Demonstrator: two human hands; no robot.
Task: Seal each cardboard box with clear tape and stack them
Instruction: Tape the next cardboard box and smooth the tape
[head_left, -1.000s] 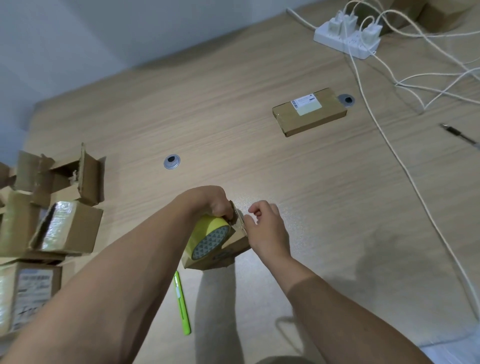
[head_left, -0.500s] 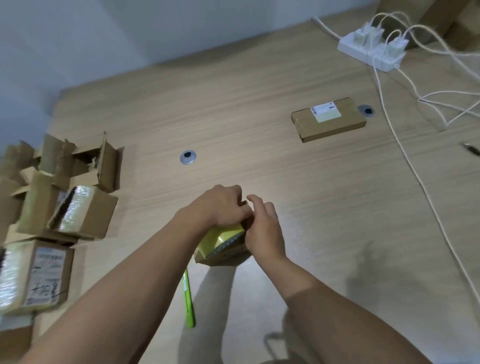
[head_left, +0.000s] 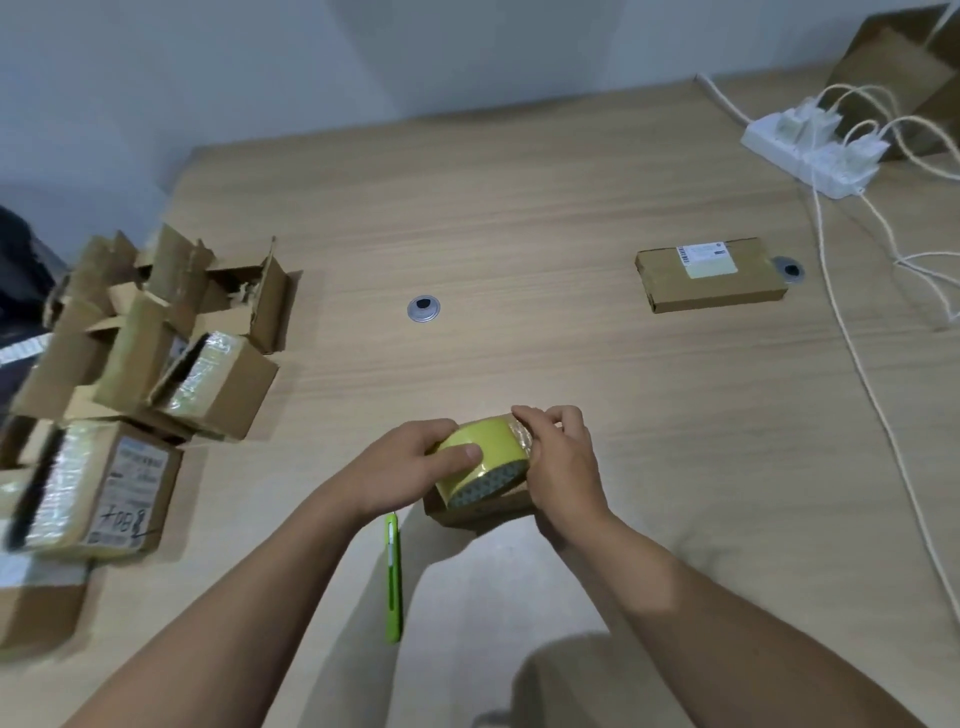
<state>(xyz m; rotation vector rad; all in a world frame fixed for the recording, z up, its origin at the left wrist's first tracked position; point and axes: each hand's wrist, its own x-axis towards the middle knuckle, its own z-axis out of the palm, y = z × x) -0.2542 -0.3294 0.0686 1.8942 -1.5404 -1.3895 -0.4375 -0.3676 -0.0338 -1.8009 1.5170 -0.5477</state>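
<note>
At lower centre of the frame, the left hand (head_left: 410, 467) is gripping the yellow tape roll (head_left: 480, 457) atop a small box (head_left: 483, 512), while the right hand (head_left: 563, 462) is curling round the box's right end, by the surface (head_left: 519, 234).

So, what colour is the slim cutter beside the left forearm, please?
The slim plastic cutter is bright green; head view.

Left grip (head_left: 410, 467) and right grip (head_left: 561, 462) curl inward, side by side.
</note>
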